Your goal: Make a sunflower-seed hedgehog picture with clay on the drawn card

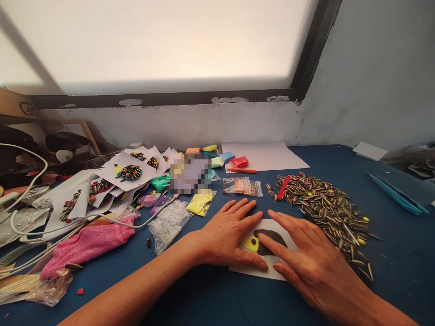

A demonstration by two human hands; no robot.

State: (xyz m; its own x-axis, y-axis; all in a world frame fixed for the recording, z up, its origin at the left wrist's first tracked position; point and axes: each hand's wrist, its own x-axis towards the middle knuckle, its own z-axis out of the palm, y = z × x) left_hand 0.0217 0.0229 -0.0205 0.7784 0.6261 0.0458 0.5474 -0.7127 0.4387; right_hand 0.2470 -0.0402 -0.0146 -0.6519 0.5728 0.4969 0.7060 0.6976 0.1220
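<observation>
A small white paper card [247, 268] lies on the blue table in front of me. On it is a hedgehog-like figure with a yellow clay face [250, 243] and a flat black clay body [274, 240]. My left hand [226, 237] rests on the card's left side, fingers spread, thumb along the lower edge. From the right, my right hand [312, 256] reaches over the card with its fingers apart, the index fingertip at the black body. Neither hand grips anything. Just beyond my right hand is a heap of striped sunflower seeds [326, 203].
Bags of yellow clay [201, 203] and orange clay [242, 185] lie beyond my hands. Finished seed-covered cards [127, 170], a pink cloth [90, 246] and white cables [25, 231] crowd the left. Blue tweezers [397, 194] lie at right, a white sheet [272, 154] at the back.
</observation>
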